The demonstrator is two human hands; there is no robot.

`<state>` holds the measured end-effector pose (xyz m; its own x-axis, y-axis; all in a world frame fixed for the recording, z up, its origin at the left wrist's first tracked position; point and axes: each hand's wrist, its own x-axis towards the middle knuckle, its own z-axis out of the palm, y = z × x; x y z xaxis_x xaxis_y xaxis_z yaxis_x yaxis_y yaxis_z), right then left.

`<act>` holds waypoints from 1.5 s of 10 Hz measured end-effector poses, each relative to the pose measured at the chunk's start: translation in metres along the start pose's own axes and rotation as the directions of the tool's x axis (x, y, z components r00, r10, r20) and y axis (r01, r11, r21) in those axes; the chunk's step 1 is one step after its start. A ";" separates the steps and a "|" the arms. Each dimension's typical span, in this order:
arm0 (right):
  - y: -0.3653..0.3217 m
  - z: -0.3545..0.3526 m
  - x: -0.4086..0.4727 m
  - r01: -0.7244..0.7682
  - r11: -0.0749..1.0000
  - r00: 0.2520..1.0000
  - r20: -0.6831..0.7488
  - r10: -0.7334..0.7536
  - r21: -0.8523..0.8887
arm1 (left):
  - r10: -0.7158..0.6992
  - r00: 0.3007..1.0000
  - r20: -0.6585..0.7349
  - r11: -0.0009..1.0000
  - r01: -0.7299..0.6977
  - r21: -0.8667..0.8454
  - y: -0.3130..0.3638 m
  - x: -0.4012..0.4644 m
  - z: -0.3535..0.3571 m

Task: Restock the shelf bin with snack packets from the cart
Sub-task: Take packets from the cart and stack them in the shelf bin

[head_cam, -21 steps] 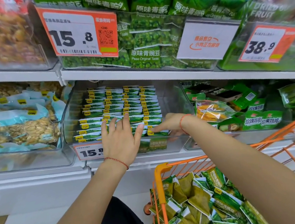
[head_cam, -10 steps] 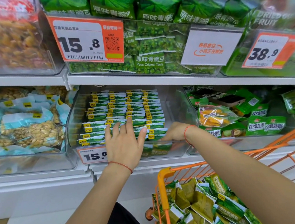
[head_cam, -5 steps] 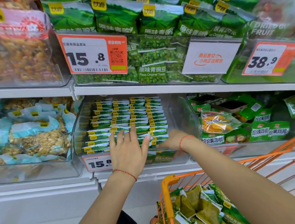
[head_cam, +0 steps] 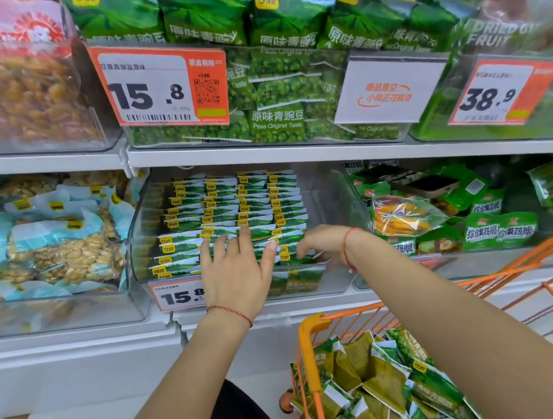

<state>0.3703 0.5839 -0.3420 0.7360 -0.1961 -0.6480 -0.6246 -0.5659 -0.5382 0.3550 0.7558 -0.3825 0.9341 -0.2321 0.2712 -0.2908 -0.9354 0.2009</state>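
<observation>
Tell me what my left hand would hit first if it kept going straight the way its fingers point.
Your left hand lies open, its fingers pointing up and back into the clear shelf bin. Going straight on, it would most likely meet the rows of green snack packets right ahead of its fingertips, though depth is hard to judge here.

A clear shelf bin [head_cam: 329,201] on the middle shelf holds neat rows of green snack packets [head_cam: 234,206] standing on edge; the left hand [head_cam: 237,273] lies flat on the front rows, fingers straight and spread; the right hand [head_cam: 321,242] reaches in at the bin's right front corner, fingers curled down among the packets, though whether they pinch one cannot be told; a red string circles each wrist; a price tag [head_cam: 179,296] reading 15.8 sits on the bin's front, partly behind the left hand; below right, an orange cart [head_cam: 309,350] holds a loose heap of green packets [head_cam: 384,383]; the upper shelf carries larger green pea bags [head_cam: 277,122].
</observation>
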 end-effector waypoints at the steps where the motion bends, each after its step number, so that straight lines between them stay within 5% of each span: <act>1: -0.009 -0.006 0.016 -0.011 0.945 0.993 -0.105 0.048 0.328 | 0.007 1.000 -0.019 1.000 -0.007 0.004 0.000 0.000 0.000; 3: -0.027 -0.004 0.057 0.092 0.742 0.982 -0.182 0.041 0.664 | 0.022 0.999 -0.034 0.999 -0.021 0.038 0.000 0.001 0.002; 6: -0.030 -0.021 0.088 0.149 0.659 0.954 -0.283 0.101 0.737 | 0.025 0.994 -0.109 0.999 -0.021 0.041 -0.001 0.001 0.007; 7: -0.037 -0.015 0.088 0.301 0.453 0.928 -0.368 0.065 0.839 | 0.012 0.993 -0.119 0.999 -0.008 0.035 0.001 0.001 0.007; 8: -0.043 -0.013 0.087 0.161 -0.135 0.987 -0.156 0.044 0.978 | 0.017 0.992 -0.127 1.000 -0.014 0.028 0.000 0.002 0.007; 9: -0.047 -0.012 0.084 0.120 0.369 0.988 -0.147 0.048 0.922 | 0.021 0.993 -0.118 0.999 -0.017 0.035 0.000 0.002 0.008; 10: -0.041 -0.013 0.089 0.117 0.631 0.984 -0.173 0.028 0.767 | 0.026 0.995 -0.093 0.999 -0.023 0.031 0.000 0.002 0.008; 11: -0.043 -0.005 0.090 0.147 0.522 0.981 -0.191 0.031 0.840 | 0.028 0.996 -0.088 0.999 -0.025 0.033 -0.001 0.002 0.007; 12: -0.048 -0.018 0.056 0.302 -0.549 0.936 -0.135 0.324 0.779 | 0.031 0.997 -0.069 0.999 -0.028 0.038 0.000 0.000 0.005; 13: -0.038 -0.017 0.042 0.307 0.016 0.932 -0.304 0.198 0.952 | 0.031 0.999 -0.035 0.999 -0.029 0.039 -0.001 0.001 0.003; 14: -0.012 -0.004 0.042 0.211 0.650 0.948 -0.314 0.046 0.730 | 0.040 0.999 -0.011 0.998 -0.039 0.038 -0.003 0.002 0.004; 15: -0.016 -0.005 -0.009 0.274 0.746 0.920 -0.391 -0.020 0.607 | 0.033 0.999 0.041 0.999 -0.033 0.007 -0.002 0.000 0.000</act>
<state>0.3747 0.5907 -0.3245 0.7921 -0.4819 -0.3746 -0.4228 0.0096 -0.9062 0.3559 0.7579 -0.3824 0.9318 -0.2735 0.2388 -0.3202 -0.9290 0.1854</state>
